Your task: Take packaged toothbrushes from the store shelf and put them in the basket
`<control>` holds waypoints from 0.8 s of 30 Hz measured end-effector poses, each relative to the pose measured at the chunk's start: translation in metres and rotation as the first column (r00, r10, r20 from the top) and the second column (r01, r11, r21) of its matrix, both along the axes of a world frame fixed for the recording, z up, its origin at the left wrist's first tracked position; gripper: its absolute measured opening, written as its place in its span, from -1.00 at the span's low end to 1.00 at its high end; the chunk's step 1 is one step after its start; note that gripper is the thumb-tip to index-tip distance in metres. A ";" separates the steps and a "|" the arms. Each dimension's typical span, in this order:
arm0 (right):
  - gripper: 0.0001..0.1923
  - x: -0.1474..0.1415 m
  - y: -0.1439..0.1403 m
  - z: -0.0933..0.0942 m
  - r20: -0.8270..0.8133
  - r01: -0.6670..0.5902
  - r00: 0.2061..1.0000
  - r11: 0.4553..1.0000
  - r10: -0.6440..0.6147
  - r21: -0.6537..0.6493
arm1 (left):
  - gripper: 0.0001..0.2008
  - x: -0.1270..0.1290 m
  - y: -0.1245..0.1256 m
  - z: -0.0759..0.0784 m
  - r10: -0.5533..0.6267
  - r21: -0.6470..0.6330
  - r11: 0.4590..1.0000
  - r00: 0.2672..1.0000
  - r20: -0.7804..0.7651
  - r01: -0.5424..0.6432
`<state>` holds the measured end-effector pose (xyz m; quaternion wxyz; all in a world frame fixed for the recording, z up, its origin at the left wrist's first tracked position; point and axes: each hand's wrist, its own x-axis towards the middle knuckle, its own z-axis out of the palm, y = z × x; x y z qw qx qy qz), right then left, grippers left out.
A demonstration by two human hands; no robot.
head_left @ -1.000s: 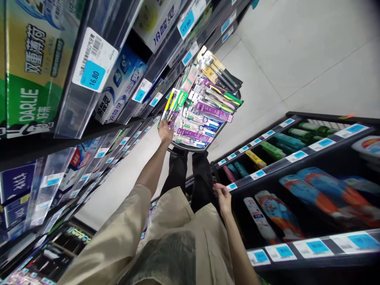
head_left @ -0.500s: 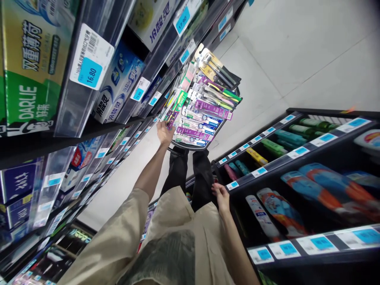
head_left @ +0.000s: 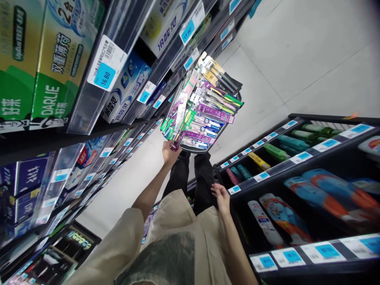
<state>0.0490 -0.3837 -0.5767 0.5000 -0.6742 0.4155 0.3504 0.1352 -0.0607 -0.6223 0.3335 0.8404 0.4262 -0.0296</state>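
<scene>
Left hand: my left hand is stretched out ahead, fingers clenched on the bottom end of a flat carded toothbrush pack with green and purple print.
Pack: it stands up from my fingertips, its upper end leaning over the near edge of the basket.
Basket: a dark round-rimmed basket sits just beyond my left fingers, heaped with carded toothbrush packs in purple, white, green and gold; the pack I hold touches or overlaps the nearest of them, cannot tell which.
Right hand: my right hand is low and close to my body, fingers loosely curled at the front edge of the black shelf unit on that side; cannot tell whether they grip anything, nothing shows between them.
Right of right fingers: tubes in green, teal, yellow and pink lie in the upper tier, larger blue and orange pouches lower down, blue price tags along each rail.
Left of left fingers: clear-fronted shelving with boxed toothpaste, a green and yellow DARLIE carton, and a tag reading 16.80.
Below left fingers: pale tiled floor, my dark trouser legs.
</scene>
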 end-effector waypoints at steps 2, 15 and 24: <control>-0.52 0.010 0.007 0.005 0.017 0.013 1.000 0.999 -0.014 0.032 | -0.68 -0.019 -0.016 0.017 -0.013 -0.067 0.998 1.000 0.000 0.012; -0.30 0.095 0.042 0.100 0.195 0.083 0.973 0.973 -0.126 0.216 | -0.68 -0.111 -0.079 0.151 -0.415 -0.293 0.856 0.904 0.102 0.426; -0.41 0.163 0.016 0.220 0.348 -0.411 0.887 0.862 0.303 0.297 | -0.58 -0.081 -0.070 0.262 -0.358 -0.217 0.890 0.908 0.217 0.402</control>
